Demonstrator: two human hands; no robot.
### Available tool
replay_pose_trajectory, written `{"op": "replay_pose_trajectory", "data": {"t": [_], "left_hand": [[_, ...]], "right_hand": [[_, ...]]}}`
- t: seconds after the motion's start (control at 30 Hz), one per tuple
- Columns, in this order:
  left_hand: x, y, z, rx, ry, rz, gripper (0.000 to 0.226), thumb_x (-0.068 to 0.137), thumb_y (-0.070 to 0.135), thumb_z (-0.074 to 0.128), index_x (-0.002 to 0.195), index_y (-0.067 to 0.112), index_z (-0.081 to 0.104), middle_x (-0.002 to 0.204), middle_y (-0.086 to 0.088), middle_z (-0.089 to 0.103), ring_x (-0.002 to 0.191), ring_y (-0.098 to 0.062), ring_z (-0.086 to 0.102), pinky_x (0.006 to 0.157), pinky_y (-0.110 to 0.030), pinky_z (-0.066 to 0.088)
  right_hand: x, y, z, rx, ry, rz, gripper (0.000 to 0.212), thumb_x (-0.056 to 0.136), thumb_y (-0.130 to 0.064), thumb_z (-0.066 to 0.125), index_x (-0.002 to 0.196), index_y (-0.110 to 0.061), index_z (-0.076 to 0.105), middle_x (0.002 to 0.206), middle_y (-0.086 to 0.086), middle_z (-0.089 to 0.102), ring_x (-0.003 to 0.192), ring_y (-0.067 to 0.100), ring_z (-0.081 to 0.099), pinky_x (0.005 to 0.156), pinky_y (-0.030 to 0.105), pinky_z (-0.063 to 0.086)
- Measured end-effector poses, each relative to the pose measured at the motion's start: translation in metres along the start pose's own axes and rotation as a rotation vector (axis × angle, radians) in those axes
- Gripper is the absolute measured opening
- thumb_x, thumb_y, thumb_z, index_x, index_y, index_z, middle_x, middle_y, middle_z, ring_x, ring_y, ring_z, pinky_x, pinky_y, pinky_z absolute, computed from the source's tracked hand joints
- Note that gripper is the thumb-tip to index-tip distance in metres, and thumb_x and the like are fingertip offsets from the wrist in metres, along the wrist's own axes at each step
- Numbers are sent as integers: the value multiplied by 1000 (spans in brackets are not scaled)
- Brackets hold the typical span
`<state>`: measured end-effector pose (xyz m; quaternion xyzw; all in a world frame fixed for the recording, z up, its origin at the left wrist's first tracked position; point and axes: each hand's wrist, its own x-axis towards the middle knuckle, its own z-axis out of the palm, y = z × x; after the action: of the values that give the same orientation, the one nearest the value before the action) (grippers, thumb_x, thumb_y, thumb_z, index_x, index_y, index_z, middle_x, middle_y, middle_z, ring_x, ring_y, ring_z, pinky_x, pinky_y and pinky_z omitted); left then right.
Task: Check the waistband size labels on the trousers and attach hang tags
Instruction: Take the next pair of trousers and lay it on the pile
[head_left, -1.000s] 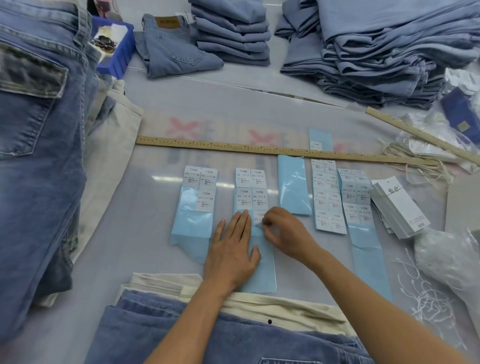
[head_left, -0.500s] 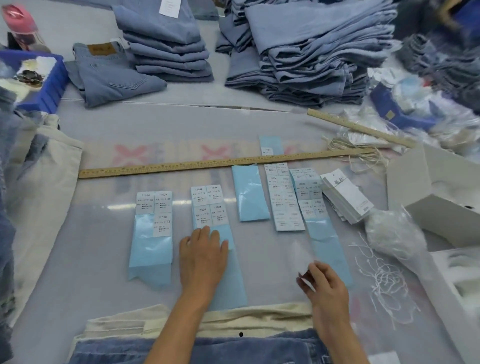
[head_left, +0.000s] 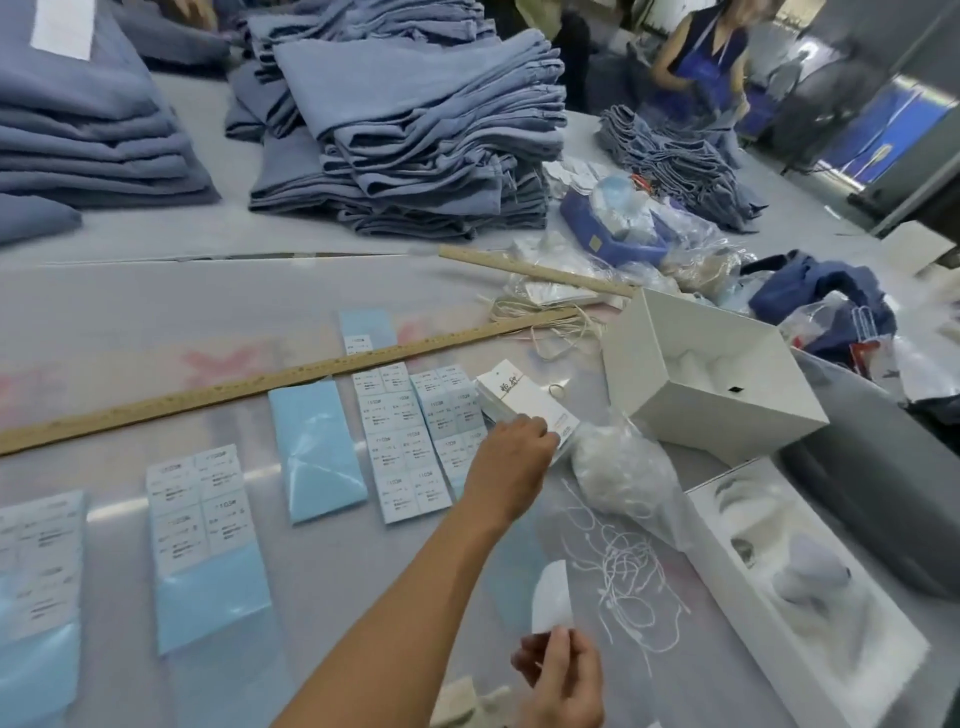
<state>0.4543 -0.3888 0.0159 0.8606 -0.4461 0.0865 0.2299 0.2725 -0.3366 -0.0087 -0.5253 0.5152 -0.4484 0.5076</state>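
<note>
Hands over sticker sheets (head_left: 213, 499) and hang tags (head_left: 524, 402) on the table (head_left: 322, 291), trousers (head_left: 415, 130) stacked at its far edge.
Left hand (head_left: 511, 462), off the sheet it pressed before, closes fingers on the tag stack; best lift only the top tag. Right hand (head_left: 563, 675), now nearer, pinches a white sticker (head_left: 553, 603).

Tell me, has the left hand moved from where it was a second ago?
Yes. The left hand has left the second label sheet and crossed rightward, past the other sheets, to the hang tag stack.
</note>
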Motion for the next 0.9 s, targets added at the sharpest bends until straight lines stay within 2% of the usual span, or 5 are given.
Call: {"op": "replay_pose_trajectory", "data": {"t": [0.1, 0.27, 0.53, 0.6, 0.9], "left_hand": [[39, -1, 19, 80, -79, 93, 28, 95, 6, 56, 122, 10, 61, 122, -10, 62, 116, -30, 56, 88, -41, 44], [56, -4, 34, 121, -166, 113, 14, 96, 19, 59, 104, 11, 68, 104, -6, 64, 99, -28, 60, 69, -37, 35], [61, 11, 21, 85, -192, 61, 12, 95, 6, 52, 88, 3, 61, 96, -21, 67, 86, -40, 65, 62, -38, 37], [63, 19, 18, 102, -203, 21, 11, 94, -2, 52, 94, -4, 63, 97, -24, 66, 83, -41, 66, 61, -41, 41], [58, 22, 19, 83, -171, -71, 19, 87, -12, 54, 101, -5, 64, 101, -28, 66, 90, -45, 65, 64, -41, 37]], "right_hand": [[5, 1, 3, 52, 8, 73, 27, 103, 1, 47, 79, 9, 57, 48, 10, 60, 37, 17, 47, 40, 20, 46], [13, 8, -7, 149, -75, 198, 37, 107, -9, 42, 76, 2, 58, 57, 17, 58, 43, 18, 51, 44, 24, 47], [6, 17, -18, 165, -212, 155, 33, 104, -33, 46, 88, -7, 60, 68, 7, 64, 59, 18, 57, 56, 27, 51], [5, 16, -19, 170, -234, 151, 35, 99, -38, 47, 88, -8, 60, 69, 6, 63, 61, 19, 57, 57, 28, 51], [5, 17, -20, 93, -255, 98, 30, 101, -32, 48, 79, -15, 59, 66, 4, 63, 59, 19, 56, 60, 39, 49]]}}
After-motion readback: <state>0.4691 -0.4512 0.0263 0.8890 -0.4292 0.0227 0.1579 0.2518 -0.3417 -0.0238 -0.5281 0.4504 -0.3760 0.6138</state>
